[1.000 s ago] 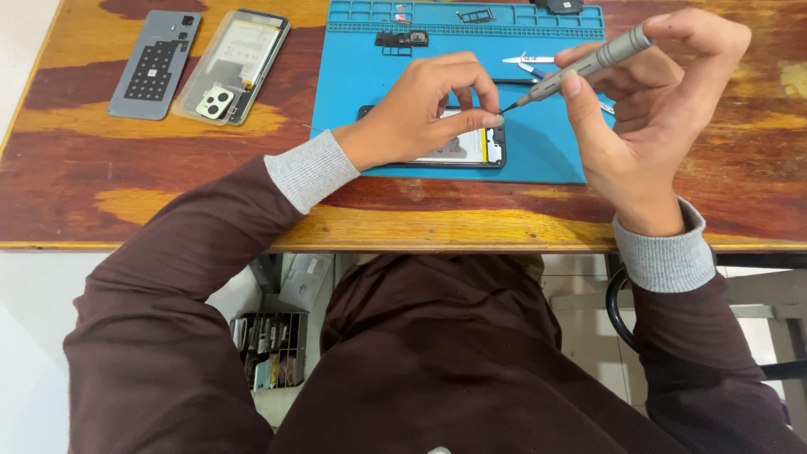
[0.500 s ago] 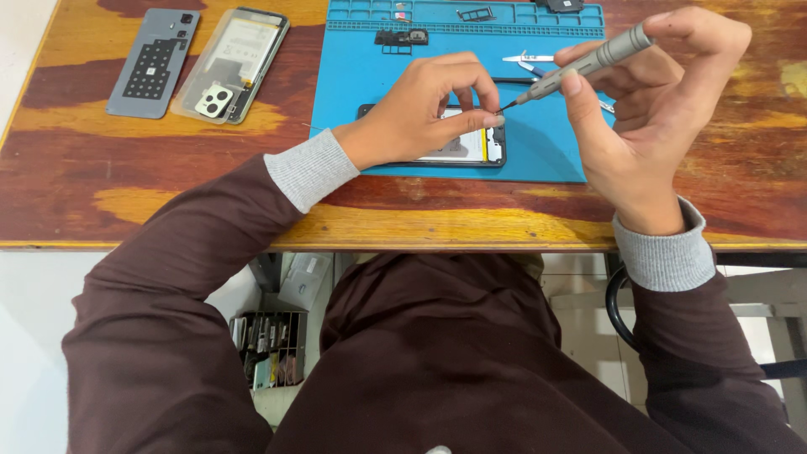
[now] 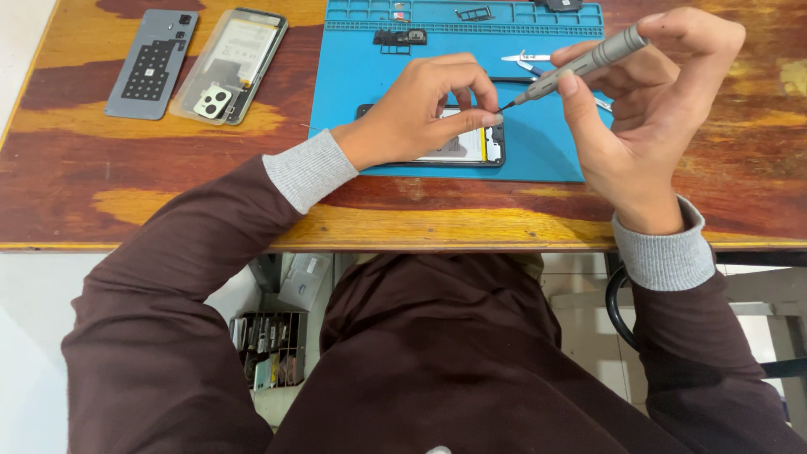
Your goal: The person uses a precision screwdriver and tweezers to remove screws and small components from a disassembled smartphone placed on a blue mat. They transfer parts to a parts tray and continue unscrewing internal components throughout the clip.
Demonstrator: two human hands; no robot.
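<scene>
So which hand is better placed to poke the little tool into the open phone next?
Probably the right hand. It holds the grey screwdriver, whose tip points down at the open phone on the blue mat. The left hand rests on the phone, fingertips pinched beside the tip.

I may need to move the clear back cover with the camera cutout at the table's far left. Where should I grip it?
Probably grip the clear back cover by its long edges, coming from above. It lies flat and slightly slanted on the wooden table, with bare wood along its right edge. The grey plate lies close on its left, so that side is tighter.
</scene>
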